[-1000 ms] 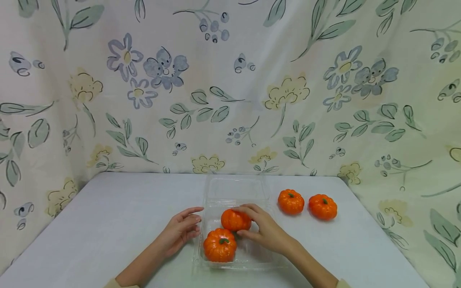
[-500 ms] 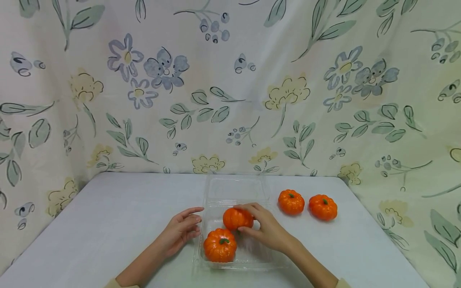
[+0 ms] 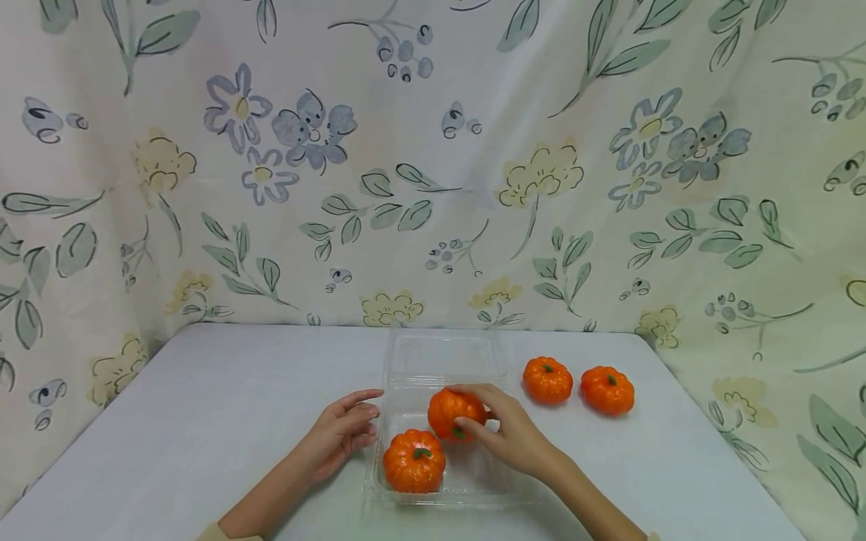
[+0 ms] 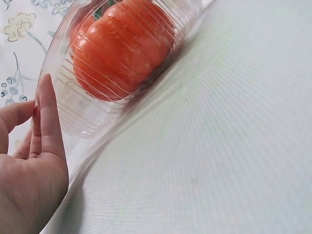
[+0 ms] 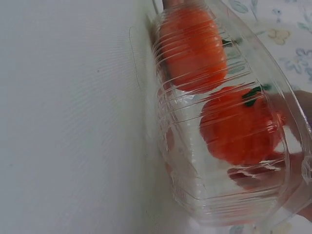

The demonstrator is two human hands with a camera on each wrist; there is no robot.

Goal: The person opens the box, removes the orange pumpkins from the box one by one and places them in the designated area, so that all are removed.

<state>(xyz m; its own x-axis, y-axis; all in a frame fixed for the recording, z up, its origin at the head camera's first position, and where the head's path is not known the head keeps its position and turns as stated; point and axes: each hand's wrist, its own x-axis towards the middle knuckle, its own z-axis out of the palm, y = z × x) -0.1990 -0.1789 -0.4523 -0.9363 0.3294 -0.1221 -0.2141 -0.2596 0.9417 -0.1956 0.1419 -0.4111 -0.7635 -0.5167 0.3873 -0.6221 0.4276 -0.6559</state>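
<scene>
In the head view my right hand [image 3: 517, 439] holds an orange toy pumpkin [image 3: 456, 409] with fingers over its far side and thumb on the near side. This pumpkin is tipped, its green stem toward me, inside the base of a clear plastic clamshell box [image 3: 480, 477]. A second orange pumpkin [image 3: 413, 466] sits upright in the box's front left corner. My left hand [image 3: 337, 436] is at the box's left side, fingers fairly straight. The left wrist view has its fingertips [image 4: 46, 83] right at the box's rim. Through the ribbed wall, the right wrist view shows the held pumpkin [image 5: 241, 129].
The box's clear lid [image 3: 446, 357] lies folded back toward the far table edge. Two more orange pumpkins [image 3: 547, 381] [image 3: 607, 391] stand on the white table [image 3: 257, 391] right of the lid. A floral curtain [image 3: 406, 188] hangs behind.
My right hand has shifted the held pumpkin slightly to the right and turned it, so its stem shows at the near side. My left hand and the other pumpkins have stayed put.
</scene>
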